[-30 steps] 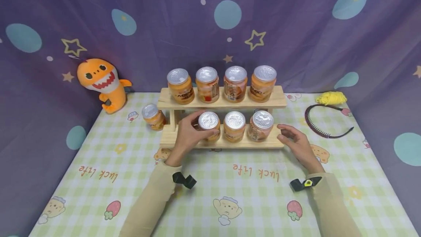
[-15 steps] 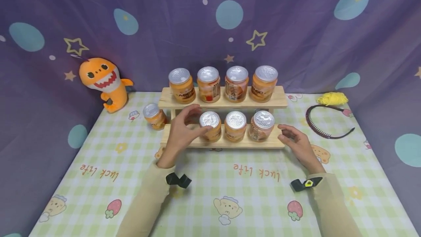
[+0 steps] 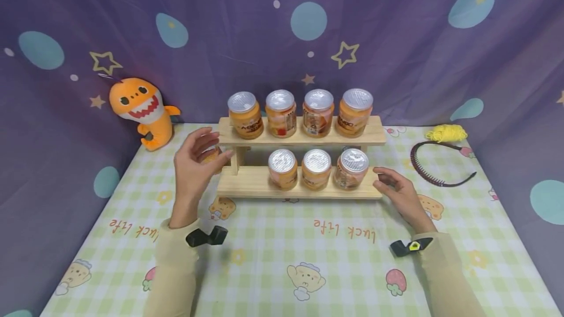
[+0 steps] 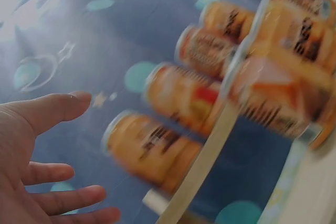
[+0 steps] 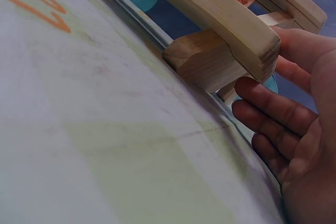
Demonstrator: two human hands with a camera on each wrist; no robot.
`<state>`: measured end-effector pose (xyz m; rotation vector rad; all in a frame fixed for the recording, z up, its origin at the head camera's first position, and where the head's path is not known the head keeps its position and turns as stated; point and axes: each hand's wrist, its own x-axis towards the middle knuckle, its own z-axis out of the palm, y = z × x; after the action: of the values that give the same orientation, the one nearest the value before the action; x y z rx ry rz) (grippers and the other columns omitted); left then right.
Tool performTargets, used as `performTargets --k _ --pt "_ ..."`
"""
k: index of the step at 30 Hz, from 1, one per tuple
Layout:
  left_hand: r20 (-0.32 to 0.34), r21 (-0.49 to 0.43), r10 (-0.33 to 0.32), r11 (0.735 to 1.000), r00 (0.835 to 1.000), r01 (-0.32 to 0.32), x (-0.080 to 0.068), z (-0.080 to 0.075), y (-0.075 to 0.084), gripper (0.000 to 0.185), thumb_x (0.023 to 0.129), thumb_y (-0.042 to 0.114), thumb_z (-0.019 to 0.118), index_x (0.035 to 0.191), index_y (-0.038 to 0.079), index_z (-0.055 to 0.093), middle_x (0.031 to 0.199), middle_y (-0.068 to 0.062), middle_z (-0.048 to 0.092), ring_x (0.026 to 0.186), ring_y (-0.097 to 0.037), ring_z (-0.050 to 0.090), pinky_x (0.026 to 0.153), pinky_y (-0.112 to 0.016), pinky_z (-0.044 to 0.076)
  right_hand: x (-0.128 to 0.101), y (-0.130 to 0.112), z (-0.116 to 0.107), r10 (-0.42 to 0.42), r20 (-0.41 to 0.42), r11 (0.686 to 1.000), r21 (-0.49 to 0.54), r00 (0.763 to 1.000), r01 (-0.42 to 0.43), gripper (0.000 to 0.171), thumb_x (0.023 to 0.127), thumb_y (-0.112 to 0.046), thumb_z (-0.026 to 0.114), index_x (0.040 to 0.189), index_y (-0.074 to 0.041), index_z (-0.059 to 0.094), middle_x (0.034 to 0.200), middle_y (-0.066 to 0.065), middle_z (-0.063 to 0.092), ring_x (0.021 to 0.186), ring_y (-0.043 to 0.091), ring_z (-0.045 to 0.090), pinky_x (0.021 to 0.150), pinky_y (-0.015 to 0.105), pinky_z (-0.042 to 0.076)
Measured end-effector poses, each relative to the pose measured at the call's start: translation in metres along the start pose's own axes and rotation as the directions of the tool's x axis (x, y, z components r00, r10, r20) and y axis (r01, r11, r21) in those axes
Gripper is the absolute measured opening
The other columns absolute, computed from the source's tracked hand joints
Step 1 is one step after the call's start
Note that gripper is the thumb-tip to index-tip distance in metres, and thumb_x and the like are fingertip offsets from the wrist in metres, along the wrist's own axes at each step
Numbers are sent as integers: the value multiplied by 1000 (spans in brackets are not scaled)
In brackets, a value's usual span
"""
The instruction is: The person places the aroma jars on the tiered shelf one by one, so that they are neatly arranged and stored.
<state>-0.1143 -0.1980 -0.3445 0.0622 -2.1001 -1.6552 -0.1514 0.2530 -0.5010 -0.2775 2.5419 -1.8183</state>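
A two-tier wooden rack point(image 3: 246, 187) holds orange jars with silver lids. Several stand along the upper tier, among them the leftmost jar point(image 3: 246, 119); three more, including one at left point(image 3: 283, 172), sit on the lower tier. Off the rack's left end, a loose jar point(image 3: 211, 154) is mostly hidden behind my left hand point(image 3: 191, 165). That hand has its fingers spread and holds nothing, as the left wrist view point(image 4: 47, 166) also shows. My right hand point(image 3: 402, 197) rests by the lower tier's right end, its loosely bent fingers point(image 5: 273, 106) right at the board's edge.
An orange shark plush point(image 3: 147, 116) sits at the table's back left. At the back right lie a bundle of yellow yarn point(image 3: 447, 133) and a dark toothed headband point(image 3: 416, 168). A checked cloth point(image 3: 264, 258) covers the table, and a purple curtain point(image 3: 246, 23) hangs behind.
My left hand has let go of the lower tier's leftmost jar and moved left, to the loose jar beside the rack. The right hand has stayed in place.
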Motion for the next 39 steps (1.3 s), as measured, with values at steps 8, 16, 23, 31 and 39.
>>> performTargets --k 8,16,23,31,39 --pt "-190 2 -45 999 981 46 16 -29 -16 50 77 5 84 124 14 66 106 7 71 98 -8 69 85 -14 53 -1 1 0 9 -4 1000 2 1000 -9 43 98 -20 65 136 0 56 114 -33 59 104 -11 57 91 7 41" --pt "-238 44 -165 983 957 181 28 -39 -56 51 78 14 85 123 15 64 103 12 67 96 -4 64 83 -11 51 -1 1 0 15 -6 1000 -9 1000 -16 44 98 -21 65 136 -1 56 113 -34 58 103 -12 57 90 6 42" --pt "-171 132 -258 950 951 282 35 -38 -84 60 80 16 84 134 10 58 126 -11 64 113 -21 61 87 -14 47 -1 1 1 22 -6 1000 -11 1000 -23 44 98 -22 65 136 -1 56 114 -33 58 104 -11 57 90 6 43" --pt "-106 242 -289 920 951 307 41 -35 -101 65 81 16 81 139 7 54 130 -17 59 106 -18 55 77 -10 43 0 0 1 20 -6 999 -29 1000 -20 44 98 -23 65 137 -4 57 114 -33 58 104 -11 57 90 7 42" --pt "-45 277 -305 911 951 305 45 -34 -114 71 81 17 81 143 4 50 133 -20 58 101 -9 52 78 -11 42 0 0 1 17 -8 1000 -26 1000 -17 43 98 -22 65 136 -3 57 114 -33 58 104 -12 57 90 7 41"
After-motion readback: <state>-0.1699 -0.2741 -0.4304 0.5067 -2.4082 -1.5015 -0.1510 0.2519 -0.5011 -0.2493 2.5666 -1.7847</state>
